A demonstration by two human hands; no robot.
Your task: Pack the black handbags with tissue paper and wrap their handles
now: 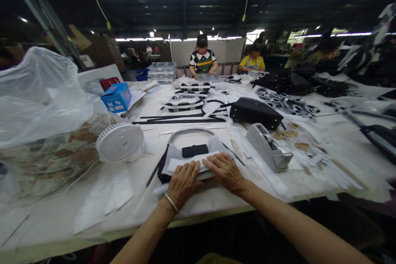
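A black handbag lies at the table's near side, partly covered by pale wrapping, with its covered handle arching away from me. A dark strap piece shows in the middle of its front. Across the bag's near part runs a folded white wrapping sheet. My left hand is closed over this sheet, fingers curved on top; a bangle circles the wrist. Beside it, my right hand curls over the sheet's right part, fingertips pressing down. Both thumbs are largely hidden.
A tape dispenser stands to the right, near paper scraps. Behind it lies another black bag. At left are a white fan, a blue box and a large plastic bag. Two people work across the table.
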